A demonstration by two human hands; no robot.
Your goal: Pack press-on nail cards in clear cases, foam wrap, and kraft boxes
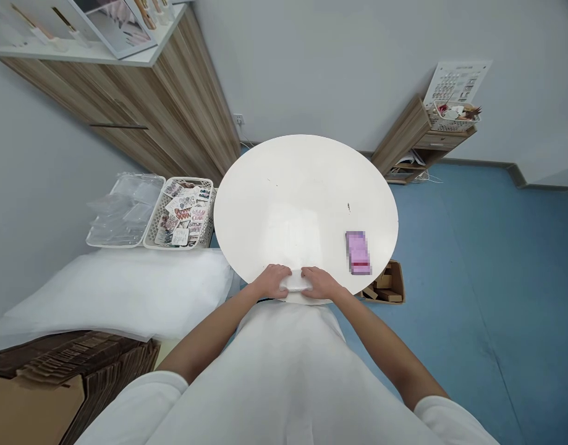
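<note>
At the near edge of the round white table [302, 167], both hands grip a small whitish, semi-clear wrapped bundle [295, 281]. My left hand [271, 281] curls its fingers around the left end. The opposite end is held by my right hand [321, 283], thumb on the near side. The bundle lies flat on or just above the tabletop; I cannot tell what is inside it. A pixelated purple, phone-shaped item [358, 253] rests on the table to the right of my right hand.
Left of the table stand a basket of press-on nail cards [182, 213] and a tray of clear plastic packs [126, 210]. White foam sheeting [121, 290] and stacked flat cardboard [75, 377] lie nearer. An open carton [389, 284] sits low at right. Wooden cabinets [195, 93] stand behind.
</note>
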